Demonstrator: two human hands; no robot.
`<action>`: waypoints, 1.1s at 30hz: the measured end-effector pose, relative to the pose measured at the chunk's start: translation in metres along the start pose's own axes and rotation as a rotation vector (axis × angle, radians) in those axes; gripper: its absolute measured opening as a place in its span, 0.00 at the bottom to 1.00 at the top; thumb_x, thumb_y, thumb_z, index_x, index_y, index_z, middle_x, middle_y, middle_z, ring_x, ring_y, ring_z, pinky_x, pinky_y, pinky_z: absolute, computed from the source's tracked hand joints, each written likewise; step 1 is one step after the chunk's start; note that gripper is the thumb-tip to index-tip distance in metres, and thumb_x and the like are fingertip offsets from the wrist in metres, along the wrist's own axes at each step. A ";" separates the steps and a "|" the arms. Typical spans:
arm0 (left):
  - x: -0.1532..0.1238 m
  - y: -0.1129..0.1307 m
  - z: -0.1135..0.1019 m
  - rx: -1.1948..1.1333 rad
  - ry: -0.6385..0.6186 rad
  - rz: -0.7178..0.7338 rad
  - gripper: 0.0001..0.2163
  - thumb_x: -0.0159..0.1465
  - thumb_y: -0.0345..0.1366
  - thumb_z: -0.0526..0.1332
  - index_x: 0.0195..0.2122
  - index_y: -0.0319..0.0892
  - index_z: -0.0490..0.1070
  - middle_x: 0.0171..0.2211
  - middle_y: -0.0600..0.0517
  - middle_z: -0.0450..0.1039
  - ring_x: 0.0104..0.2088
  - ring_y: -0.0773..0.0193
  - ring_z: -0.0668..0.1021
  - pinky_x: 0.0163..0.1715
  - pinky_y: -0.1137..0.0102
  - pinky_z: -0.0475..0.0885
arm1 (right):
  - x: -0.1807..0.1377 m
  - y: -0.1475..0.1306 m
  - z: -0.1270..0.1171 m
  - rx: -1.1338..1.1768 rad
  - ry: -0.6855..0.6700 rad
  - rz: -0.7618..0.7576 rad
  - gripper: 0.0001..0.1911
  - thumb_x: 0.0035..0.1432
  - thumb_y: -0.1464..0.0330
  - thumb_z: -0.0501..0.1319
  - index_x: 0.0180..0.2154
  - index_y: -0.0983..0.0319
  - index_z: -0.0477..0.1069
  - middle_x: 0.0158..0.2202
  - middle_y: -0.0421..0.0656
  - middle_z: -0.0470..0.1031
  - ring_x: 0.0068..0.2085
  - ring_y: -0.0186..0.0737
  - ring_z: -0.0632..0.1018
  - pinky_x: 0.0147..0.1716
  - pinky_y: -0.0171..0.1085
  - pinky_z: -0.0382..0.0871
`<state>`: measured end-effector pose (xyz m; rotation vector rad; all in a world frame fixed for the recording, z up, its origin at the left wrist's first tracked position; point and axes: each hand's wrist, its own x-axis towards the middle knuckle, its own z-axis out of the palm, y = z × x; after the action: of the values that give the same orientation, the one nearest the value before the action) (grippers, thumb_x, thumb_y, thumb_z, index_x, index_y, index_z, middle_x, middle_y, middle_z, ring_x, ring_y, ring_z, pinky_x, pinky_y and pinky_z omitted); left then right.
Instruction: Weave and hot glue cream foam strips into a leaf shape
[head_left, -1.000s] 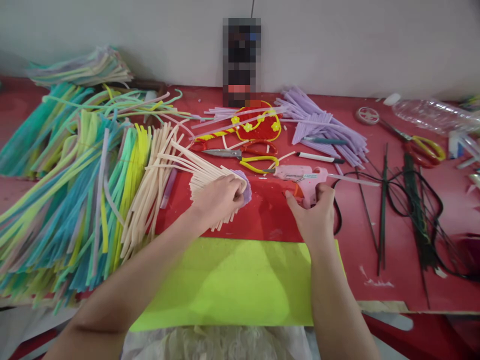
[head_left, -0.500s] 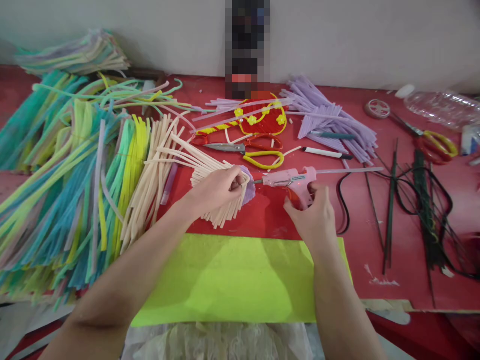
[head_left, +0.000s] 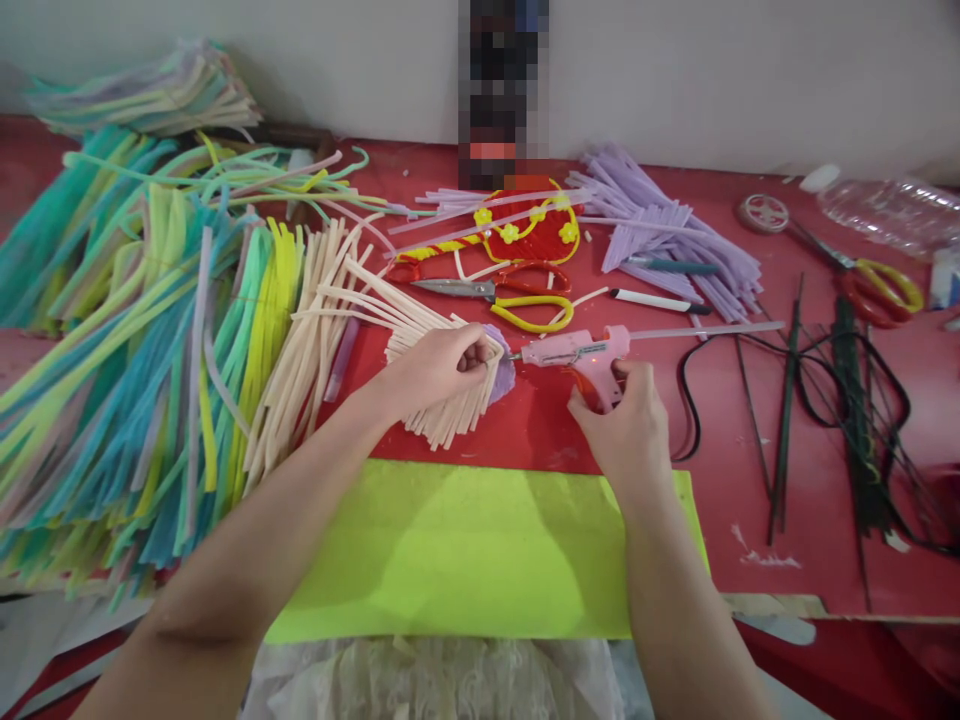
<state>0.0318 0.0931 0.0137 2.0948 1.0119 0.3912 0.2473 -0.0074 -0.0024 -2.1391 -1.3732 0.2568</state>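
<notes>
My left hand (head_left: 439, 370) is closed in a pinch on a bent cream pipe cleaner (head_left: 496, 352), above a pile of short cream pipe cleaners (head_left: 442, 425). A purple fuzzy piece (head_left: 503, 375) shows just past the fingertips; its left side is hidden. My right hand (head_left: 634, 415) grips a pink hot glue gun (head_left: 574, 348) with its fingers around the handle. The nozzle points left, close beside the purple piece; whether they touch I cannot tell. A clear glue stick (head_left: 712, 330) sticks out of the gun's rear.
Colourful pipe cleaner bundles (head_left: 150, 400) cover the left side. Behind my hands lie yellow-and-red-handled scissors (head_left: 480, 292), a pen (head_left: 652, 302), a red-and-yellow ornament (head_left: 532, 222) and purple pipe cleaners (head_left: 667, 235). Dark green stems (head_left: 855, 430) lie right; a lime-green sheet (head_left: 465, 550) lies in front.
The glue gun has tilted slightly, its rear and glue stick rising, and has shifted a little left against the table. My left hand keeps its pinch. The whole view has shifted slightly.
</notes>
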 end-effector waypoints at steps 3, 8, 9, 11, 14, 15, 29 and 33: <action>0.000 0.000 0.000 0.000 -0.004 -0.002 0.03 0.57 0.29 0.57 0.32 0.43 0.65 0.28 0.56 0.70 0.28 0.68 0.72 0.29 0.71 0.64 | 0.000 0.001 0.001 0.006 -0.002 -0.011 0.20 0.46 0.60 0.60 0.41 0.58 0.60 0.42 0.47 0.72 0.36 0.42 0.72 0.33 0.42 0.68; 0.000 0.000 0.000 0.005 -0.011 0.002 0.03 0.57 0.29 0.57 0.32 0.43 0.65 0.27 0.55 0.70 0.28 0.68 0.72 0.29 0.71 0.65 | -0.001 0.003 0.002 0.015 0.001 -0.047 0.19 0.49 0.59 0.59 0.42 0.58 0.60 0.43 0.47 0.72 0.36 0.42 0.72 0.34 0.42 0.68; 0.000 0.000 0.000 0.008 -0.010 0.001 0.03 0.57 0.29 0.57 0.32 0.43 0.65 0.27 0.55 0.70 0.28 0.68 0.72 0.29 0.71 0.65 | -0.001 0.004 0.002 0.013 0.000 -0.050 0.18 0.49 0.60 0.59 0.42 0.58 0.61 0.43 0.47 0.72 0.35 0.41 0.72 0.33 0.42 0.68; 0.000 0.000 0.000 0.006 -0.008 0.000 0.03 0.58 0.29 0.57 0.33 0.43 0.65 0.28 0.55 0.70 0.28 0.68 0.72 0.29 0.72 0.65 | -0.001 0.004 0.002 0.008 -0.002 -0.054 0.18 0.49 0.60 0.59 0.42 0.58 0.61 0.42 0.46 0.72 0.33 0.39 0.70 0.31 0.41 0.67; 0.000 0.000 0.000 -0.013 -0.008 -0.003 0.03 0.58 0.29 0.58 0.33 0.42 0.65 0.28 0.55 0.71 0.29 0.69 0.73 0.29 0.72 0.65 | -0.001 0.004 0.001 0.011 -0.006 -0.050 0.18 0.49 0.61 0.59 0.42 0.58 0.61 0.42 0.46 0.72 0.31 0.38 0.69 0.31 0.40 0.67; 0.000 0.001 0.000 -0.016 -0.010 -0.006 0.03 0.58 0.29 0.58 0.33 0.42 0.65 0.29 0.55 0.71 0.29 0.69 0.73 0.30 0.72 0.65 | -0.001 0.004 0.001 0.014 -0.007 -0.047 0.18 0.49 0.61 0.59 0.42 0.58 0.61 0.42 0.46 0.71 0.32 0.38 0.70 0.32 0.41 0.67; -0.001 0.001 -0.001 -0.030 -0.014 0.000 0.03 0.57 0.29 0.57 0.32 0.42 0.65 0.28 0.56 0.70 0.29 0.68 0.72 0.30 0.72 0.65 | -0.001 0.006 -0.001 0.002 -0.019 -0.057 0.18 0.48 0.63 0.61 0.41 0.58 0.61 0.42 0.45 0.72 0.32 0.38 0.70 0.32 0.41 0.67; 0.000 0.000 0.000 -0.042 -0.008 0.004 0.04 0.57 0.28 0.57 0.32 0.43 0.65 0.28 0.56 0.70 0.28 0.69 0.72 0.29 0.72 0.65 | -0.002 0.006 -0.003 -0.012 -0.035 -0.052 0.17 0.49 0.63 0.61 0.41 0.58 0.61 0.41 0.45 0.72 0.32 0.38 0.70 0.32 0.41 0.67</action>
<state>0.0314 0.0930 0.0139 2.0591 0.9872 0.4026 0.2520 -0.0120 -0.0034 -2.1145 -1.4515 0.2672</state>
